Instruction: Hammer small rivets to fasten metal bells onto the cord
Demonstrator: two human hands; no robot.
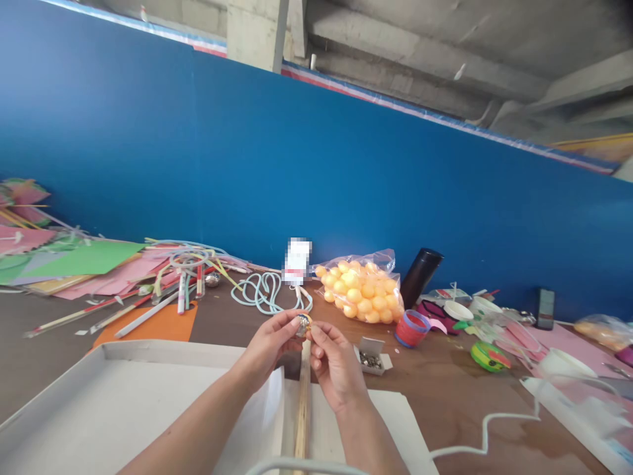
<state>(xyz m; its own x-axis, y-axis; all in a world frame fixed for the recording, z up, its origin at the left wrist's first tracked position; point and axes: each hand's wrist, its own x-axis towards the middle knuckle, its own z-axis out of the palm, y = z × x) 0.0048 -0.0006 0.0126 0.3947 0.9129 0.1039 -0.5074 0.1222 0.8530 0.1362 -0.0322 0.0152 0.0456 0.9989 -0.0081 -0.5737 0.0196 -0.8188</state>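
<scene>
In the middle of the view, above the table, my left hand point(271, 343) pinches a small shiny silver ball point(303, 324) between thumb and fingertips. A thin yellow loop point(309, 324) shows at the ball's right side. My right hand point(332, 356) is closed on this loop, its thumb and forefinger close to the ball; the other fingers curl in. Below both hands a long pale wooden stick point(302, 415) runs toward me between white boards. Just right of my right hand stands a small open box point(372, 359) of little metal pieces.
A bag of orange balls point(363, 290), a black bottle point(420, 277) and a red-blue cup point(412, 328) stand behind. Coiled light-blue cord point(267, 293) lies beyond my hands. A white tray point(173, 349) fills the left front. Coloured paper point(89, 257) is piled left. A blue wall point(316, 165) closes the back.
</scene>
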